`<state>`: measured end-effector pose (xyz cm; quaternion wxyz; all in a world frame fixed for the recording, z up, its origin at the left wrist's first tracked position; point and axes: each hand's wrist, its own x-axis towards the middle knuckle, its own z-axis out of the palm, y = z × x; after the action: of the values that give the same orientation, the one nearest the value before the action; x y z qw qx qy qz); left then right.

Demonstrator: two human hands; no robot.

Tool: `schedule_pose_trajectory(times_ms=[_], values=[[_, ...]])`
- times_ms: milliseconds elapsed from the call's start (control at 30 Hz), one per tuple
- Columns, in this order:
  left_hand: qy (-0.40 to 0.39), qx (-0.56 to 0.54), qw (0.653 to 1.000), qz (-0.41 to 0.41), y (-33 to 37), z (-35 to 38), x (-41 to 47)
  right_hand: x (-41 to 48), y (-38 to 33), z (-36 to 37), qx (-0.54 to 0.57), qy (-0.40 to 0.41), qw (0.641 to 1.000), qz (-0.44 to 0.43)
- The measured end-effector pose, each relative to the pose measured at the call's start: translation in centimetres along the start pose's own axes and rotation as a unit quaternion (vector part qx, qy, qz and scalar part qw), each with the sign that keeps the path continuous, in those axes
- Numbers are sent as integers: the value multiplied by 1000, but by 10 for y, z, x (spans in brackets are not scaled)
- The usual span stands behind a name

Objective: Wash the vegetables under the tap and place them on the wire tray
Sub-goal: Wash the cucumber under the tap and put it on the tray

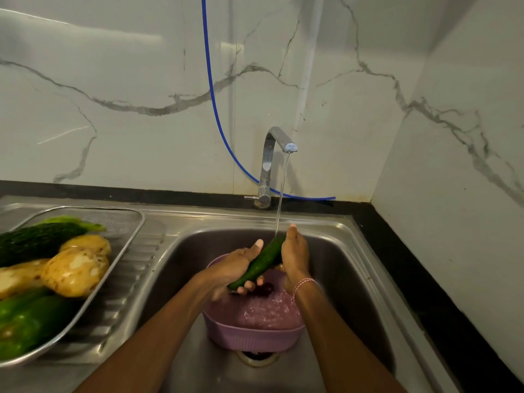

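Fingers (249,286) of the left hand (235,268) were curled under the lower end of a dark green cucumber (263,260), with the thumb lying along its top, so that hand gripped it. The right hand (295,256) was closed round the upper end; I saw mostly its back, and a red-and-white thread bracelet (303,285) sat on that wrist. The cucumber slanted from 7 o'clock up to 1 o'clock, held in the air over the steel sink (354,265). A thin stream of water (280,194) ran from the chrome tap (272,154), which stood at 12 o'clock behind the sink, and struck the cucumber's upper end beside the right hand.

Directly below the hands a lilac plastic basin (255,336) full of water sat in the sink, just above the drain (256,360).

At 9 o'clock from the sink a wire tray (127,222) rested on the ribbed drainer. In it lay a bitter gourd (37,242) at the back, pale yellow potatoes (76,272) in the middle and a green pepper (28,321) nearest me, all touching. A blue hose (215,103) hung down the marble wall and ended on the black worktop (425,279) behind the tap.
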<state>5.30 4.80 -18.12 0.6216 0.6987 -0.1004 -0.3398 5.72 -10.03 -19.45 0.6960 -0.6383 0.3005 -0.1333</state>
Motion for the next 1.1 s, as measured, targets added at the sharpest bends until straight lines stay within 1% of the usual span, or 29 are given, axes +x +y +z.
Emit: schedule_pose_trajectory(times_ms=[67, 133, 167, 200, 233, 300, 333, 367, 400, 467, 533, 633, 700, 733, 833, 900, 1000, 1067, 1100], values=[[9, -49, 998, 34, 0, -2, 2, -5, 2, 2, 71, -116, 990, 34], [50, -125, 988, 71, 3, 2, 4, -14, 2, 6, 77, -215, 973, 23], [80, -150, 982, 79, 4, 5, 5, -16, 3, 9, 65, -244, 968, 8], [110, -156, 979, 77, 4, 5, 7, -17, 4, 12, 49, -256, 965, -11], [138, -129, 979, 75, 1, 4, 11, -15, 7, 15, 38, -253, 966, -35], [169, 33, 980, 98, -7, -5, 16, -11, 9, 16, 12, -222, 972, -79], [174, 103, 973, 113, -10, -8, 16, -8, 9, 14, -11, -202, 975, -93], [184, 138, 965, 127, -9, -9, 13, -6, 8, 10, -33, -187, 977, -99], [198, 137, 960, 140, -6, -9, 12, -7, 5, 6, -46, -180, 978, -92], [223, 75, 959, 160, 1, -5, 10, -12, -1, -3, -62, -183, 980, -56], [204, -18, 966, 157, 4, -4, 13, -18, -3, -4, -94, -204, 974, -36], [178, -59, 967, 170, 0, -6, 14, -26, -3, 2, -122, -260, 958, -19], [188, -94, 959, 189, -1, -9, 12, -29, -9, 2, -82, -299, 950, 14], [195, -131, 952, 198, -1, -11, 13, -27, -12, 1, -47, -316, 947, 24], [210, -214, 931, 210, -1, -16, 14, -21, -17, -11, 54, -338, 939, 30], [224, -242, 921, 209, 2, -17, 15, -17, -15, -18, 126, -313, 941, 35], [227, -257, 919, 196, 3, -19, 14, -13, -13, -17, 226, -199, 953, 17], [214, -226, 934, 173, 3, -19, 11, -11, -10, -11, 250, -114, 962, -12], [205, -195, 946, 157, 3, -19, 11, -11, -8, -7, 232, -78, 969, -27]])
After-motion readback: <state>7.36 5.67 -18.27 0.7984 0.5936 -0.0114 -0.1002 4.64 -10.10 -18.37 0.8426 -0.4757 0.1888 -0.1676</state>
